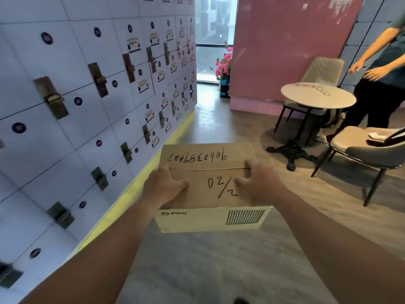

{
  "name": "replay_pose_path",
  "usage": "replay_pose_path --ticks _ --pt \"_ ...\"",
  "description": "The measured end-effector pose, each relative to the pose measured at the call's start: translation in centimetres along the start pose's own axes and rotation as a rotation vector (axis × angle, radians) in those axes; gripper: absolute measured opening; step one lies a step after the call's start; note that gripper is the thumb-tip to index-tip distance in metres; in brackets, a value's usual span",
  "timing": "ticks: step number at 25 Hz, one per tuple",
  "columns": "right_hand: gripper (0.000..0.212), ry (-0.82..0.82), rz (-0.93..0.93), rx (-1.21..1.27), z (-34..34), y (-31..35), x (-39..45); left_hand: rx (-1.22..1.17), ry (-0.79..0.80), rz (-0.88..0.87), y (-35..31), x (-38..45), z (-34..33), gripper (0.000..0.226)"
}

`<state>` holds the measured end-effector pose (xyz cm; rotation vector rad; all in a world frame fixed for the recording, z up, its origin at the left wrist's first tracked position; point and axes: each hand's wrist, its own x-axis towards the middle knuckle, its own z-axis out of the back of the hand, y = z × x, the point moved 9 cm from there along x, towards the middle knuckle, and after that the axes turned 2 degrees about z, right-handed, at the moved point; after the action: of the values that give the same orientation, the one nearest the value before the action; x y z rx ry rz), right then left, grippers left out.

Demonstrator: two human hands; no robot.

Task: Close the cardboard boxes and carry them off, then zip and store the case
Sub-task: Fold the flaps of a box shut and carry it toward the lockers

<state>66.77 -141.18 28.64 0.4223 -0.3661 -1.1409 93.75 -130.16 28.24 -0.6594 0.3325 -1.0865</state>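
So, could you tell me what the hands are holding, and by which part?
A closed cardboard box: left hand and right hand grip its opposite sides, thumbs over the top flaps.

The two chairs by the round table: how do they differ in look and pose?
The far chair stands behind the table, against the pink wall, facing the camera; the near chair stands on the table's near side, turned side-on. The far chair's back has a light chevron pattern; the near chair's shell is plain grey. A white cloth lies on the near chair's seat; the far chair's seat is hidden. Both have thin dark legs.
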Motion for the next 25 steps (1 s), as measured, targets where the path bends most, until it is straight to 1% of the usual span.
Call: replay_pose_path --ticks 4,6,11,17,19,20,22,25 --pt "0.039 -0.004 -0.001 -0.010 -0.6 -4.0 15.2 0.024 0.032 -0.009 -2.3 15.7 -4.3 0.050" --pt "0.041 -0.005 0.016 -0.024 -0.5 -5.7 23.4 0.005 0.033 0.020 -3.5 23.2 -5.9 0.047" --pt "0.038 0.017 0.042 -0.037 0.6 -6.6 41.5 0.016 0.021 0.062 -5.4 39.7 -7.6 0.042" --pt "0.033 0.069 0.038 -0.031 -2.2 -6.7 63.4 0.045 -0.005 0.066 -4.1 60.8 -9.5 0.042" --pt "0.038 0.047 0.038 -0.038 -3.3 -6.5 71.3 0.030 -0.011 0.047 -3.2 69.1 -10.4 0.042" --pt "0.046 0.032 0.023 -0.037 -3.7 -6.5 75.0 0.027 -0.002 0.031 -3.2 73.3 -10.7 0.042" --pt "0.060 0.012 -0.015 -0.027 -4.0 -6.8 82.0 0.029 0.019 -0.003 -3.8 81.3 -11.2 0.043" --pt "0.071 -0.004 -0.054 -0.029 -3.6 -8.0 91.1 0.044 0.035 -0.048 -5.5 91.5 -11.8 0.047"
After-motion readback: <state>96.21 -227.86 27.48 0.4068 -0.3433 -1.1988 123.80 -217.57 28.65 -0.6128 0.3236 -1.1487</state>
